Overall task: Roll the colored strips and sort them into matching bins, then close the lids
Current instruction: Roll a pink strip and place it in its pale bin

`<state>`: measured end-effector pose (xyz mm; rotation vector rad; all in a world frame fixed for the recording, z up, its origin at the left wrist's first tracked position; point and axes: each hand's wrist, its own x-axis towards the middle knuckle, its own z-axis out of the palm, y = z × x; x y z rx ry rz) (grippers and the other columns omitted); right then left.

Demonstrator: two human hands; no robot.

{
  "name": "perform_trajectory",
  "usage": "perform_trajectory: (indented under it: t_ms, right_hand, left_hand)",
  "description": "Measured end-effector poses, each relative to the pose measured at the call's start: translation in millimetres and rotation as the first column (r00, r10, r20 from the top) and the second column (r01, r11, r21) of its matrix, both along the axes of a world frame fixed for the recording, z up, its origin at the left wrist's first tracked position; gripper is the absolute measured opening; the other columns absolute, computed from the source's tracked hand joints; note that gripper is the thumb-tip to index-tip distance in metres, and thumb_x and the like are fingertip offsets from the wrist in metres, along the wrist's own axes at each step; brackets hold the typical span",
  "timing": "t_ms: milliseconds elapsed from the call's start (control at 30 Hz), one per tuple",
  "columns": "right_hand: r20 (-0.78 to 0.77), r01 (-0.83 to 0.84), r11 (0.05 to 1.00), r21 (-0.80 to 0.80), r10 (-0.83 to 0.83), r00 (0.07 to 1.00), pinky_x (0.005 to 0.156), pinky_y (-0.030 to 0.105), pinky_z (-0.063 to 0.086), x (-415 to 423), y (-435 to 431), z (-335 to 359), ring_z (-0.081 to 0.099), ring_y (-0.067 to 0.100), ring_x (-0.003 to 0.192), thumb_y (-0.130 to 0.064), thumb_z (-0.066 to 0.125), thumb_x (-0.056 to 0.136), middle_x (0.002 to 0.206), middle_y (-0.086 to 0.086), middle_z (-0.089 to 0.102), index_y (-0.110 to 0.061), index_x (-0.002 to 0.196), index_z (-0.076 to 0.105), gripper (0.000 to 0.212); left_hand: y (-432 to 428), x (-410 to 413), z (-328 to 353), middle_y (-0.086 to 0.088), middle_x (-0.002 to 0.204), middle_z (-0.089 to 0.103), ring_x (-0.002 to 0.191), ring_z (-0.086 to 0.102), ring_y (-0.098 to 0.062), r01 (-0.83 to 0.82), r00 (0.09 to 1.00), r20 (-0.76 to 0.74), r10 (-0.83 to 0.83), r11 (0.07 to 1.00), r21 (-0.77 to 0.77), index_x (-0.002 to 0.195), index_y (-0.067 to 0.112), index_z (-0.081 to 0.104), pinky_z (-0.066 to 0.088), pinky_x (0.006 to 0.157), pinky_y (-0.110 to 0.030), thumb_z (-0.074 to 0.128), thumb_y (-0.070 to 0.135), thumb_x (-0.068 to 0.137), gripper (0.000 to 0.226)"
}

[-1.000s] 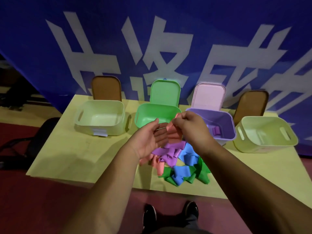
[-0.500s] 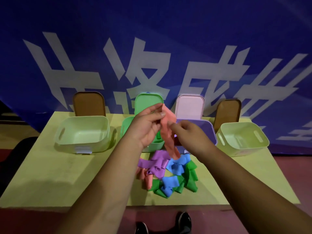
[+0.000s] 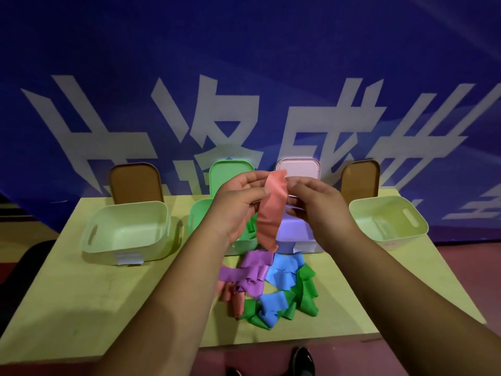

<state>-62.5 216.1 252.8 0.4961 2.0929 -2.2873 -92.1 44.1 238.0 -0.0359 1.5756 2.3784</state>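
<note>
I see the left hand (image 3: pixel 238 210) and the right hand (image 3: pixel 317 207) each pinching the top of a salmon strip (image 3: pixel 271 213) that hangs in front of the green bin (image 3: pixel 198 221) and purple bin (image 3: pixel 294 234), above the strip pile (image 3: pixel 271 286) on the counter (image 3: pixel 81 294).

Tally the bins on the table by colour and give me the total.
Pale yellow-green bins: 2
Green bin: 1
Purple bin: 1
Total: 4
</note>
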Motion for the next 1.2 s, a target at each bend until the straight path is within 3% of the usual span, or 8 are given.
perform_trajectory:
  t_ms: [167,267,400,533,767,967,1067,1200]
  right_hand:
    - [-0.047,-0.039,0.998,0.048,0.041,0.998,0.085,0.039,0.061,-2,3,5,0.076,0.021,0.089,-0.011,0.072,0.098,0.098,0.011,0.080,-0.012,0.105,0.078,0.010]
    - [-0.079,-0.033,0.993,0.116,0.042,0.996,0.081,0.036,0.063,-6,6,8,0.074,0.015,0.080,-0.007,0.070,0.099,0.085,0.003,0.079,-0.014,0.100,0.077,0.010]
    - [-0.114,0.014,0.972,0.235,0.013,0.993,0.075,0.034,0.064,-12,10,6,0.076,0.015,0.080,-0.005,0.066,0.101,0.090,0.004,0.079,-0.015,0.101,0.077,0.015]
    - [-0.161,0.087,0.935,0.345,-0.033,0.986,0.082,0.048,0.066,-17,18,5,0.077,0.022,0.087,-0.008,0.062,0.097,0.095,-0.001,0.078,-0.024,0.098,0.076,0.022]
    - [-0.272,0.206,0.859,0.468,-0.082,0.959,0.087,0.036,0.056,-19,31,10,0.064,0.013,0.097,-0.009,0.050,0.105,0.113,-0.006,0.067,-0.027,0.113,0.065,0.024]
    - [-0.339,0.229,0.745,0.626,-0.004,0.941,0.091,0.036,0.055,-23,39,9,0.057,0.013,0.102,-0.010,0.047,0.109,0.126,0.003,0.055,-0.017,0.130,0.059,0.025]
    - [-0.311,0.203,0.687,0.698,0.035,0.950,0.092,0.036,0.051,-23,46,11,0.051,0.012,0.098,-0.006,0.051,0.106,0.131,0.007,0.052,-0.015,0.134,0.059,0.030]
    - [-0.268,0.171,0.658,0.734,0.049,0.962,0.089,0.029,0.049,-23,54,11,0.050,0.012,0.097,-0.003,0.052,0.106,0.133,0.004,0.049,-0.018,0.135,0.062,0.034]
  left_hand:
    - [9,-5,-3,-0.010,0.105,0.082,0.091,0.076,-0.021,-0.140,0.989,0.024,0.147,0.972,-0.187,0.112,0.013,0.074,0.060,0.082,-0.040,0.077,0.006,0.097,0.016]
    - [12,-7,-2,-0.009,0.102,0.080,0.087,0.074,-0.018,-0.166,0.985,0.010,0.174,0.952,-0.257,0.112,0.012,0.073,0.059,0.076,-0.037,0.078,0.007,0.096,0.018]
    - [13,-11,5,-0.007,0.093,0.077,0.083,0.074,-0.015,-0.223,0.974,-0.048,0.219,0.926,-0.306,0.105,0.012,0.073,0.062,0.074,-0.033,0.075,0.001,0.096,0.015]
    - [12,-15,16,-0.011,0.096,0.077,0.086,0.071,-0.021,-0.252,0.967,-0.042,0.250,0.924,-0.288,0.109,0.014,0.073,0.061,0.086,-0.040,0.072,0.010,0.082,0.027]
    - [14,-13,41,-0.006,0.088,0.069,0.063,0.062,-0.014,-0.061,0.998,-0.001,0.064,0.955,-0.291,0.119,0.014,0.072,0.048,0.053,-0.024,0.060,0.002,0.100,0.025]
    - [12,-8,55,-0.010,0.084,0.073,0.047,0.051,-0.017,0.332,0.936,0.107,-0.337,0.732,-0.595,0.110,0.011,0.069,0.035,0.044,-0.021,0.066,0.020,0.106,0.010]
    - [10,-6,60,-0.008,0.090,0.077,0.053,0.059,-0.013,0.453,0.888,0.245,-0.389,0.653,-0.607,0.105,0.016,0.074,0.047,0.045,-0.020,0.064,0.045,0.106,0.031]
    - [4,-11,59,-0.012,0.117,0.081,0.071,0.065,-0.019,0.620,0.778,0.445,-0.443,0.427,-0.659,0.119,0.011,0.080,0.062,0.062,-0.024,0.060,0.062,0.102,0.058]
